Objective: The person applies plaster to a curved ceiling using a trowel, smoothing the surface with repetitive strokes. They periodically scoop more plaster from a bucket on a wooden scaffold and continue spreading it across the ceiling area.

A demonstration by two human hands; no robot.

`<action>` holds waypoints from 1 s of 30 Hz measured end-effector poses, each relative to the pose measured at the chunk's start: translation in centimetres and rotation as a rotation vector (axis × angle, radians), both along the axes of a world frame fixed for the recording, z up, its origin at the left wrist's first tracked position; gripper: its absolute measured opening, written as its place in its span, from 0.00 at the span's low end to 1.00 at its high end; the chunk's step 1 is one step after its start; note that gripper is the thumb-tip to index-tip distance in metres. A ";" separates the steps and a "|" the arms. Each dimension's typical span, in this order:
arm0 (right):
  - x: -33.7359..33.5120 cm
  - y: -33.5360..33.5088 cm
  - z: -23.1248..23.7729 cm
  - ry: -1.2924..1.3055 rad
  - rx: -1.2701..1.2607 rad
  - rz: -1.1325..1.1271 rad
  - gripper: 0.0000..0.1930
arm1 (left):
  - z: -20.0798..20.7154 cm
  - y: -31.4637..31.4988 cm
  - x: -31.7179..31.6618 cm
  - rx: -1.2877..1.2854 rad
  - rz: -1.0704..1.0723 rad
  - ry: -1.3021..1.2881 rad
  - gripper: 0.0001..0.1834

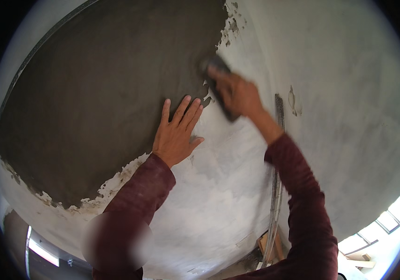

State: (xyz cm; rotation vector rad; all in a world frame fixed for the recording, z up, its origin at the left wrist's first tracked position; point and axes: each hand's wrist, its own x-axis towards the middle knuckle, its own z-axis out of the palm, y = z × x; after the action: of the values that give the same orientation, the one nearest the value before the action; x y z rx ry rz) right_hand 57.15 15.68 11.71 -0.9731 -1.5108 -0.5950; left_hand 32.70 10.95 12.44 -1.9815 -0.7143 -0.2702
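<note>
My left hand (177, 132) lies flat on the wall with fingers spread, at the edge of a large patch of wet dark grey plaster (97, 93). My right hand (236, 93) grips a dark plastering trowel (218, 86) pressed against the wall at the right edge of the grey patch. Both arms wear dark red sleeves. The bare whitish wall (340, 93) stretches to the right and below the patch.
A vertical metal corner strip (278, 154) runs down the wall right of my right arm. Wooden pieces (267, 247) lie on the floor at the lower right. A bright window (396, 212) is at the far lower right.
</note>
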 end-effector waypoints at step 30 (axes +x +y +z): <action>-27.2 -9.2 -9.8 -0.118 -0.099 0.206 0.28 | -20.0 -17.2 -29.1 -0.289 0.422 -0.632 0.47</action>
State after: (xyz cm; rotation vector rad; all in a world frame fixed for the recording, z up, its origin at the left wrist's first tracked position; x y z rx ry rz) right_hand 29.90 6.47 1.95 -0.8558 -1.7352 -0.4396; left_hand 3.63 -6.23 -7.60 -1.9518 -1.6270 -0.5697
